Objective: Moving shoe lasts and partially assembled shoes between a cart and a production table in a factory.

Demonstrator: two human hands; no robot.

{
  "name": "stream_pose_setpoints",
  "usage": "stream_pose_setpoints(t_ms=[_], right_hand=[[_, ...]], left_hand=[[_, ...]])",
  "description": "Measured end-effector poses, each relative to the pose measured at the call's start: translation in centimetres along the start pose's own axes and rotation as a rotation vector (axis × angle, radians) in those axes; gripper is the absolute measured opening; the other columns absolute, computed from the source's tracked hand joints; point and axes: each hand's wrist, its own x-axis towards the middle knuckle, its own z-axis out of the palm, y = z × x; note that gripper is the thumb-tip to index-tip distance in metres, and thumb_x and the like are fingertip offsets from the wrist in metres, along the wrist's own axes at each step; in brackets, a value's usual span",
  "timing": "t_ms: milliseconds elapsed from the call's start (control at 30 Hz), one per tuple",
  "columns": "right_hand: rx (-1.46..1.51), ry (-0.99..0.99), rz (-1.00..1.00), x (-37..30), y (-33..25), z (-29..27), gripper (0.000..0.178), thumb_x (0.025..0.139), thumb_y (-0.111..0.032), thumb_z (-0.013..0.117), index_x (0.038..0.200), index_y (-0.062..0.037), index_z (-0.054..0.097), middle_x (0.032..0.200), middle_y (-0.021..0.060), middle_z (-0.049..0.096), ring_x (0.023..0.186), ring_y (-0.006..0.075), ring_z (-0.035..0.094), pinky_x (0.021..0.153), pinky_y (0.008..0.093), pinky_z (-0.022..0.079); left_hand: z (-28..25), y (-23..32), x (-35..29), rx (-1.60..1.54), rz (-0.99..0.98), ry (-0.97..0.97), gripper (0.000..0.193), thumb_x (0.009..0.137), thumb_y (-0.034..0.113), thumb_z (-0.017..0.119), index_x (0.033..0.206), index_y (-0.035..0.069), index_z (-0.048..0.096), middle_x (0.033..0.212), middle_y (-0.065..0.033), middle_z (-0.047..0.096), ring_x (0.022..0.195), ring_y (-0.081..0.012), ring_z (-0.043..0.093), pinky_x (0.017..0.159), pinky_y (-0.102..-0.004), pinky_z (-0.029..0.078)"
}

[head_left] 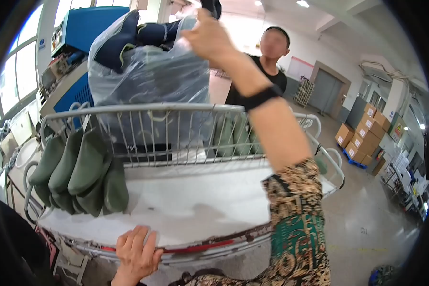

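My right hand (209, 39) is raised over a big clear plastic bag (150, 78), its fingers closed round a dark piece (213, 6) that the top rim cuts off. Several navy cloth-like pieces (117, 45), one with yellow-green trim, fill the bag's mouth. Down at the near edge of a white-topped rail cart (195, 198), my left hand (137, 250) lies with fingers stretched over the border, holding nothing. Several dark green shoe-shaped pieces (86, 167) are bunched at the cart's left end. More green pieces (233, 136) show behind the far rail.
The cart's metal rail (176, 109) stands between me and the bag. Beyond it is a person in black (271, 71). A blue machine (93, 28) is at the back left. Cardboard boxes (364, 131) are stacked on a blue pallet at the right.
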Motion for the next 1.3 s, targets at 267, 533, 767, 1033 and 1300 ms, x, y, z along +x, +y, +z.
stream_pose_setpoints(t_ms=[267, 533, 767, 1033, 1300], right_hand=[[0.388, -0.621, -0.017, -17.2, -10.9, -6.5, 0.022, 0.076, -0.019, 0.060, 0.081, 0.0020, 0.059, 0.062, 0.0152, 0.057, 0.060, 0.0294, 0.059, 0.057, 0.0343, 0.046], [0.482, -0.652, -0.409, -16.9, -21.0, 1.0, 0.058, 0.072, -0.022, 0.066, 0.120, -0.0018, 0.040, 0.116, 0.0216, 0.045, 0.104, 0.0347, 0.048, 0.083, 0.0386, 0.043], [0.278, -0.762, -0.549, -15.9, -25.4, 8.1, 0.032, 0.068, -0.010, 0.058, 0.097, -0.0012, 0.047, 0.082, 0.0151, 0.052, 0.079, 0.0335, 0.055, 0.066, 0.0402, 0.046], [0.374, -0.448, -0.576, -15.8, -21.2, 4.0, 0.012, 0.071, -0.006, 0.056, 0.077, 0.0002, 0.047, 0.066, 0.0157, 0.057, 0.061, 0.0341, 0.057, 0.053, 0.0382, 0.045], [1.118, -0.324, 0.224, -20.1, -13.4, -10.0, 0.019, 0.080, -0.009, 0.056, 0.096, 0.0023, 0.056, 0.071, 0.0090, 0.060, 0.052, 0.0105, 0.058, 0.048, 0.0233, 0.045]], left_hand=[[-2.7, -1.8, -2.2, -0.506, 0.165, 0.038, 0.040, 0.070, 0.015, 0.065, 0.106, 0.002, 0.053, 0.100, -0.0120, 0.054, 0.095, -0.0260, 0.054, 0.081, -0.0408, 0.040], [-7.1, -3.2, -8.2, -0.574, 0.090, 0.039, 0.040, 0.068, 0.005, 0.066, 0.105, 0.000, 0.052, 0.101, -0.0130, 0.052, 0.096, -0.0281, 0.052, 0.077, -0.0388, 0.041], [-9.3, -3.8, -13.5, -0.504, -0.132, 0.092, 0.035, 0.061, 0.003, 0.067, 0.095, 0.001, 0.057, 0.092, -0.0132, 0.056, 0.085, -0.0302, 0.055, 0.070, -0.0367, 0.044], [-8.6, -2.2, -12.1, -0.604, -0.292, 0.126, 0.030, 0.064, 0.001, 0.064, 0.093, 0.000, 0.058, 0.090, -0.0141, 0.058, 0.081, -0.0284, 0.057, 0.073, -0.0344, 0.046], [-4.5, 1.7, -4.2, -1.971, -0.877, 0.309, 0.059, 0.090, 0.048, 0.025, 0.119, 0.001, 0.042, 0.104, -0.0207, 0.054, 0.094, -0.0337, 0.055, 0.079, -0.0448, 0.046]])
